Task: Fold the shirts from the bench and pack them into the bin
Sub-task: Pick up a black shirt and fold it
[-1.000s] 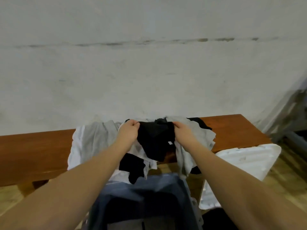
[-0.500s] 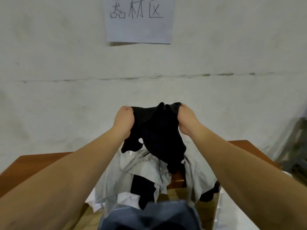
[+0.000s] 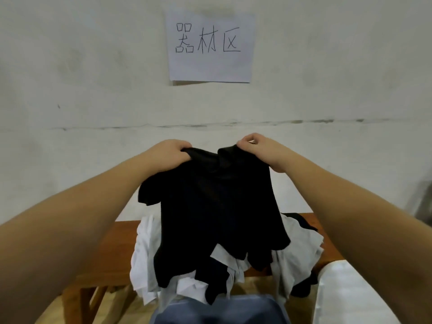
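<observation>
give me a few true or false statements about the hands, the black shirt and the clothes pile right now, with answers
1. Both hands, left hand and right hand, grip the black fabric shirt at its top edge. True.
2. The black shirt lies folded inside the blue-grey bin. False: it hangs unfolded from the hands, above the pile.
3. A pile of white, grey and black clothes sits on the brown wooden bench. True.
4. The white paper sign on the wall is blank. False: it bears handwritten characters.

My single head-worn view looks forward and slightly down, close over the wooden bench (image 3: 121, 232), facing the wall (image 3: 70, 66) straight behind it; the bench's right end runs off behind my forearm.
</observation>
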Available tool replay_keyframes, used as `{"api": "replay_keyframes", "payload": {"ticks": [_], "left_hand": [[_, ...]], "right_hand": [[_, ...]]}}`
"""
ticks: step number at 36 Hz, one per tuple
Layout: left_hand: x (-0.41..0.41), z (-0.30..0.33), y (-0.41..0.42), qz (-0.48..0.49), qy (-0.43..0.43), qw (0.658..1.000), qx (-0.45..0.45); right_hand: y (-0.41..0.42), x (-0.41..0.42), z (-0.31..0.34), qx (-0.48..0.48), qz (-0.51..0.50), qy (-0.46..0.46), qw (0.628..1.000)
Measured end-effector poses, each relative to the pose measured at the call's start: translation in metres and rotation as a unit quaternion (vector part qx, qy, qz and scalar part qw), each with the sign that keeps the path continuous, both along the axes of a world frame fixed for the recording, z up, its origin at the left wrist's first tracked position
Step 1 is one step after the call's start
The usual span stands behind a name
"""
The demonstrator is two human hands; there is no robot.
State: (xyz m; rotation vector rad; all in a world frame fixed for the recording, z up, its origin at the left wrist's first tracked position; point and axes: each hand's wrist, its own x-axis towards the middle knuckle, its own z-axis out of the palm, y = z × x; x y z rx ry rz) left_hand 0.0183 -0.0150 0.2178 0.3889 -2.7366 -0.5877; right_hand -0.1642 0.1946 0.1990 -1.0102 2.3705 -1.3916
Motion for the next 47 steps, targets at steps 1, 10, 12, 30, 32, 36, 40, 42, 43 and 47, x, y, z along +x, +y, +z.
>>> {"api": "replay_keyframes", "payload": {"ticks": [1,10,12,30,32,36,40,42,43,47], "left_hand": [[0.004,0.003,-0.004,0.002,0.004,1.000,0.026],[0.036,0.010,-0.030,0.073,0.051,0.982,0.167],[0.041,0.009,-0.031,0.087,0.043,0.978,0.185],[0.037,-0.003,0.000,0.011,0.162,0.939,0.304],[0.030,-0.011,0.017,-0.074,0.086,0.947,0.299],[0.018,-0.026,0.043,-0.068,0.014,0.980,0.189],[0.015,-0.026,0.039,-0.028,0.106,0.962,0.249],[0.019,-0.022,0.030,-0.023,0.128,0.943,0.306],[0.021,-0.020,0.026,-0.021,0.134,0.935,0.327],[0.028,-0.015,0.010,0.000,0.169,0.906,0.388]], "right_hand": [[0.003,-0.002,0.000,0.021,0.015,0.006,1.000],[0.029,0.008,0.006,0.140,0.084,0.005,0.987],[0.030,0.016,0.009,0.153,0.117,-0.010,0.981],[-0.007,0.064,0.023,0.053,0.068,0.066,0.994],[-0.015,0.070,0.025,0.045,0.068,0.062,0.995],[-0.026,0.080,0.026,0.047,0.089,0.051,0.994],[-0.020,0.074,0.019,0.067,0.115,0.009,0.991],[-0.011,0.068,0.015,0.100,0.132,-0.032,0.986],[-0.005,0.066,0.012,0.114,0.137,-0.046,0.983],[0.016,0.054,-0.001,0.147,0.146,-0.089,0.974]]}}
